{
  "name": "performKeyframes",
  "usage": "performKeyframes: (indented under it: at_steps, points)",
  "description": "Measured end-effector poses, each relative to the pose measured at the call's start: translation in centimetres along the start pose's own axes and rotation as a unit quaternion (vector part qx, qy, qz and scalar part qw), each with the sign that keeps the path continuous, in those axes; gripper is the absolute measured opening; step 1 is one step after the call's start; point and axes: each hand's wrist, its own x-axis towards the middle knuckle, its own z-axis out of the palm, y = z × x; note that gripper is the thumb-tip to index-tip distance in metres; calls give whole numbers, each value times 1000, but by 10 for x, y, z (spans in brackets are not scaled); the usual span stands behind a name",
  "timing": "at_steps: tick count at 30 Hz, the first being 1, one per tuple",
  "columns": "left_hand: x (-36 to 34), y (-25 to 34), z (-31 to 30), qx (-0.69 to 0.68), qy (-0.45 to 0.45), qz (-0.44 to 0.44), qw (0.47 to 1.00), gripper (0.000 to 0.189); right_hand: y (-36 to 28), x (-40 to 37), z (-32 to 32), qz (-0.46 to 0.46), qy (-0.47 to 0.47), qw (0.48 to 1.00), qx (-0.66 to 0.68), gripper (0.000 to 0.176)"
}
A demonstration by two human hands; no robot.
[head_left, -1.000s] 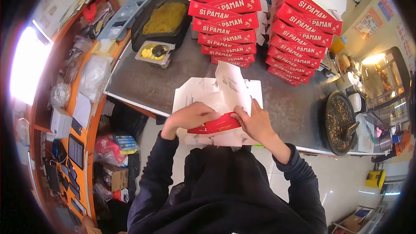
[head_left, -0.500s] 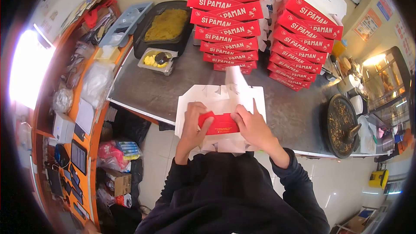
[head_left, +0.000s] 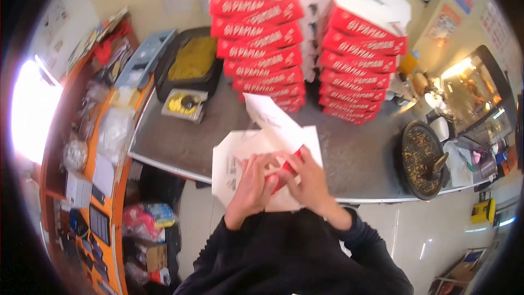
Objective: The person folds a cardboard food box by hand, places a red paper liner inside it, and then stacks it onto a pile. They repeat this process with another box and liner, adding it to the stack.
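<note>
A partly folded white and red cardboard food box [head_left: 222, 166] lies at the near edge of the dark worktop, close to my body. My left hand [head_left: 251, 188] is closed on its left side, fingers bent inward. On the right, my right hand [head_left: 311, 183] grips the red panel [head_left: 295, 165], which slants between the two hands. The fingertips nearly meet, and blur partly hides their exact hold. A white flap [head_left: 271, 114] of the box stands up on the far side. Beyond it are a left stack [head_left: 259, 54] and a right stack [head_left: 357, 65] of red "SI PAMAN" boxes.
On the worktop [head_left: 349, 169], a stone mortar [head_left: 416, 155] with a pestle stands at right. A black tray [head_left: 161, 79] and a small container [head_left: 169, 110], both with yellow contents, sit at left. An orange shelf counter [head_left: 117, 186] holds bags and phones. A lit glass case [head_left: 472, 98] stands far right.
Both hands have drawn closer together, and the red panel has tipped from level to slanted. The box has turned, with its flap leaning further left. The camera view has shifted too.
</note>
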Motion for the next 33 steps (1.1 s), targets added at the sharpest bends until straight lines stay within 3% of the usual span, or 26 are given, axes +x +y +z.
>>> performKeyframes:
  at_steps: [2,4,5,6,8,9,11,13,14,15,16,17,18,19,22,24,30,31,33]
  points:
    - [9,6,10,19,44,63,997,48,0,-5,-5,27,15,998,58,40]
    - [19,20,20,17,62,100,993,59,9,-6,-8,-16,93,995,41,41]
    - [25,23,31,-10,90,176,980,70,9,-2,-13,-19,124,990,60,38]
    - [29,35,33,-33,56,192,979,71,10,2,-24,-27,160,985,60,35]
    - [43,38,61,-121,121,308,936,70,13,12,-47,-46,225,971,63,31]
    - [50,41,71,-104,176,343,917,69,15,19,-59,-24,255,961,103,24]
    - [60,45,87,-69,285,404,866,67,30,34,-98,-70,331,935,101,17]
    - [57,37,94,-47,288,364,884,65,45,61,-156,-124,411,898,92,27]
    - [52,33,93,-36,290,342,893,64,48,78,-184,-83,456,874,143,31]
    - [41,33,79,22,172,250,952,67,53,95,-222,-63,459,875,141,34]
    - [34,24,77,30,76,179,981,69,55,119,-250,-85,490,837,228,34]
    - [28,10,79,36,-22,104,994,71,60,143,-284,-95,506,840,171,34]
    - [19,-9,84,42,-120,28,991,73,73,170,-308,-153,505,832,169,33]
    - [-6,-43,96,65,-180,-6,982,76,90,197,-332,-136,506,838,155,32]
    - [-69,-65,104,256,-303,-121,910,74,126,257,-358,-59,445,885,126,31]
    - [-91,-82,110,261,-312,-107,907,72,153,284,-354,34,385,915,113,31]
    - [-94,-99,109,231,-326,-110,910,64,179,303,-333,67,249,964,62,38]
    - [-92,-99,107,222,-330,-114,911,61,178,301,-337,120,238,962,60,44]
    - [-91,-95,104,188,-303,-130,925,52,176,295,-339,67,263,963,10,45]
